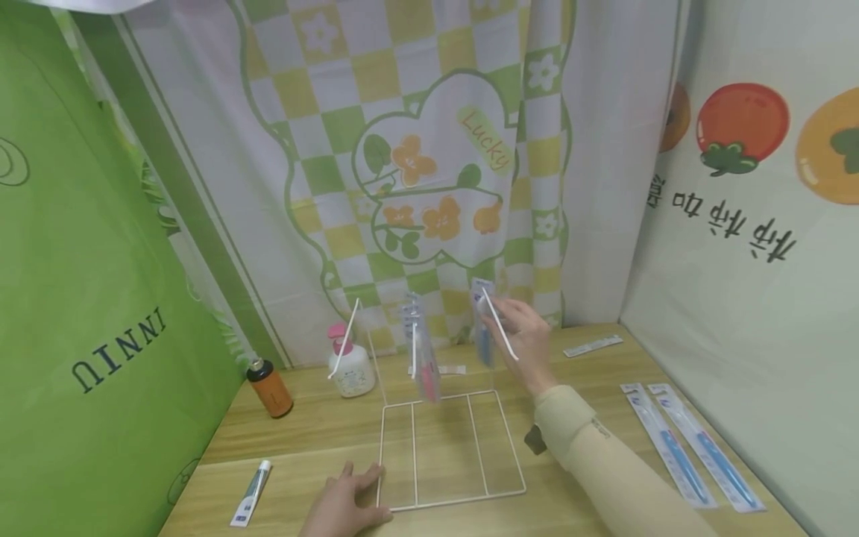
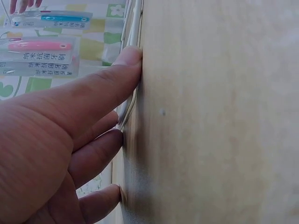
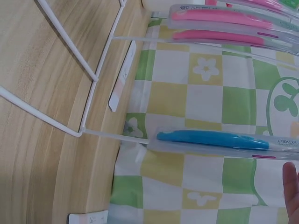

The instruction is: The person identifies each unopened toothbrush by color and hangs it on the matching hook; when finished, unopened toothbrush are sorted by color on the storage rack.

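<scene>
The left hand, fingers apart, touches the base of the wire rack, steadying it, I'd guess, for the hanging-up. Right of it, the right hand reaches up to 1 packaged blue toothbrush by its fingertips; whether they pinch, I can't tell. Next probably calls for a gentle release on the hook.

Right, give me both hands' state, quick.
Left hand: open, touching the wire rack.
Right hand: at the packaged blue toothbrush; whether it grips cannot be told.
</scene>
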A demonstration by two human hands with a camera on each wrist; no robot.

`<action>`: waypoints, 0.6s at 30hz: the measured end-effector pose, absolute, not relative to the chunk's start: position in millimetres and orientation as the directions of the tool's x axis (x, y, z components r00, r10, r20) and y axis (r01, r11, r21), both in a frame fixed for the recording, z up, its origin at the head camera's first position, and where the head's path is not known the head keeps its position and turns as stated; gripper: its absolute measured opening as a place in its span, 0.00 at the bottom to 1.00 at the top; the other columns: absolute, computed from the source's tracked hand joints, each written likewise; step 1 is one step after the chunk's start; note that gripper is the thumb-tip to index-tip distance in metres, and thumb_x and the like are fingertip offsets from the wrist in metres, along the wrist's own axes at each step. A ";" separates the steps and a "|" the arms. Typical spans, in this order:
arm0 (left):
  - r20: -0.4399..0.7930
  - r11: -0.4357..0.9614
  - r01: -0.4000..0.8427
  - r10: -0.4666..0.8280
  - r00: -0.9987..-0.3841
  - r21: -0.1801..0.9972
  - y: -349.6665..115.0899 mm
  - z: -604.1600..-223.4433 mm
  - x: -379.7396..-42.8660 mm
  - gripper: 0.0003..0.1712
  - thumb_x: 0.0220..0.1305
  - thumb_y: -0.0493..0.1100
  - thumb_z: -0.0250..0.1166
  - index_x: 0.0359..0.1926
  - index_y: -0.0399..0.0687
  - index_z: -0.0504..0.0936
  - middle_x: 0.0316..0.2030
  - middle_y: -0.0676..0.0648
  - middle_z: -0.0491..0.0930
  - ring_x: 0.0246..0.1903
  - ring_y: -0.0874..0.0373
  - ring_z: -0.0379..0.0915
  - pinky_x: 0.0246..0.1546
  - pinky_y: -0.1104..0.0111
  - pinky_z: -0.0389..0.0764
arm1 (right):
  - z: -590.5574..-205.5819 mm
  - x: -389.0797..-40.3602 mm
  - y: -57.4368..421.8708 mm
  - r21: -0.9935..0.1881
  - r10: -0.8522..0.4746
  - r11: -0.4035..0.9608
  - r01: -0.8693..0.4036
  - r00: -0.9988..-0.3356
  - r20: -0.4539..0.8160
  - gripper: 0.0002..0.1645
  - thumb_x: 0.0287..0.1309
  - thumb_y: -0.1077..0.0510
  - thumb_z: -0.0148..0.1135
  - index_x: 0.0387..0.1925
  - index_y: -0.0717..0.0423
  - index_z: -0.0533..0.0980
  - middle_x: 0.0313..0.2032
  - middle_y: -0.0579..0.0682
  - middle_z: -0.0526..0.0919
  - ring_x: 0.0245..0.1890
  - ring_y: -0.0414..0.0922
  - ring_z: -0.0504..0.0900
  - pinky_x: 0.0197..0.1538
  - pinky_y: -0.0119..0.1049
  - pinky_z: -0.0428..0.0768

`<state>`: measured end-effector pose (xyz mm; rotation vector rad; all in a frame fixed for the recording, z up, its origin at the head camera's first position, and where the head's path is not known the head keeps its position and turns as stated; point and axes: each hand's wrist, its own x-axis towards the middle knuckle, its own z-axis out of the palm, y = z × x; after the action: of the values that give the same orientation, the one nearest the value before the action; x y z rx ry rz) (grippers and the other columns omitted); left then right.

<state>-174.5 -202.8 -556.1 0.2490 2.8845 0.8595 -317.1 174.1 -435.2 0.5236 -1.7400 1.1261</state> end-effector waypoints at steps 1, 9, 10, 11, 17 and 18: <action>-0.070 0.825 0.122 0.192 -0.979 0.552 -202.8 -556.2 -174.5 0.47 0.50 0.63 0.85 0.71 0.57 0.82 0.71 0.19 0.68 0.60 0.00 0.56 0.53 0.12 0.61 | -435.5 -316.7 174.6 -0.442 0.136 0.490 -0.751 -0.436 0.890 0.24 0.56 0.66 0.81 0.55 0.62 0.87 0.49 0.64 0.89 0.41 0.61 0.92 0.43 0.34 0.90; -0.078 0.832 0.124 0.196 -0.978 0.541 -202.0 -558.5 -174.5 0.47 0.51 0.62 0.85 0.71 0.57 0.83 0.70 0.17 0.67 0.59 0.00 0.57 0.52 0.13 0.64 | -439.3 -305.4 183.8 -0.521 0.139 0.470 -0.713 -0.522 0.841 0.27 0.54 0.69 0.82 0.57 0.57 0.87 0.51 0.60 0.90 0.44 0.59 0.90 0.43 0.34 0.90; -0.079 0.832 0.121 0.194 -0.978 0.541 -202.0 -559.1 -174.7 0.47 0.50 0.62 0.85 0.71 0.57 0.83 0.70 0.17 0.67 0.59 0.00 0.57 0.52 0.13 0.64 | -440.2 -303.1 187.3 -0.551 0.143 0.460 -0.696 -0.554 0.820 0.27 0.54 0.70 0.81 0.57 0.57 0.87 0.52 0.59 0.90 0.43 0.58 0.90 0.43 0.31 0.90; -0.082 0.831 0.118 0.192 -0.978 0.544 -202.1 -559.2 -174.8 0.47 0.50 0.62 0.85 0.71 0.57 0.83 0.70 0.17 0.67 0.59 0.00 0.57 0.52 0.13 0.63 | -440.1 -299.5 191.2 -0.591 0.145 0.446 -0.673 -0.597 0.789 0.27 0.55 0.70 0.80 0.58 0.56 0.87 0.53 0.58 0.90 0.43 0.58 0.90 0.42 0.29 0.89; -0.078 0.825 0.118 0.191 -0.978 0.552 -202.2 -556.8 -174.6 0.47 0.50 0.64 0.84 0.71 0.58 0.83 0.71 0.19 0.68 0.61 0.00 0.55 0.54 0.13 0.61 | -444.3 -285.0 229.6 -0.774 0.119 0.395 -0.495 -0.808 0.578 0.27 0.64 0.59 0.79 0.64 0.52 0.84 0.58 0.55 0.88 0.47 0.56 0.89 0.39 0.27 0.88; -0.070 0.826 0.124 0.193 -0.979 0.550 -202.5 -556.1 -174.6 0.47 0.50 0.64 0.84 0.71 0.58 0.83 0.71 0.19 0.68 0.61 0.00 0.55 0.54 0.13 0.61 | -446.6 -283.7 238.1 -0.790 0.104 0.395 -0.470 -0.831 0.546 0.28 0.65 0.57 0.78 0.65 0.52 0.83 0.58 0.56 0.88 0.46 0.56 0.89 0.40 0.28 0.88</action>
<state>-174.6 -202.5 -556.1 0.2515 2.8834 0.8569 -283.7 238.1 -446.6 0.3121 -2.1361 1.4520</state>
